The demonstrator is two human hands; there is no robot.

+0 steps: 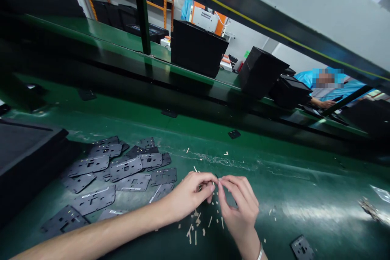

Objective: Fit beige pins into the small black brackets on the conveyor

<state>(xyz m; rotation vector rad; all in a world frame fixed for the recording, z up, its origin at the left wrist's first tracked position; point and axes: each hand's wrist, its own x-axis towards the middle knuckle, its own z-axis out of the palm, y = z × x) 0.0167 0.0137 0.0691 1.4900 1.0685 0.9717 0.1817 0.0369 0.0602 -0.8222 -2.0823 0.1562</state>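
uneven light, patchy glare

glare lies toward the right edge of the tabletop; deep shadow runs along its far edge, beneath the shelf. left hand and right hand read sharp; the small piece between them is unresolved. outer areas look stretched and soft. pixelation masks part of a co-worker.

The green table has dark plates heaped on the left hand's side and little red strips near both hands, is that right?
Not quite: the little strips near the left hand and right hand are pale, not red, as the head view shows. The dark plates are heaped on the left hand's side of the green table.
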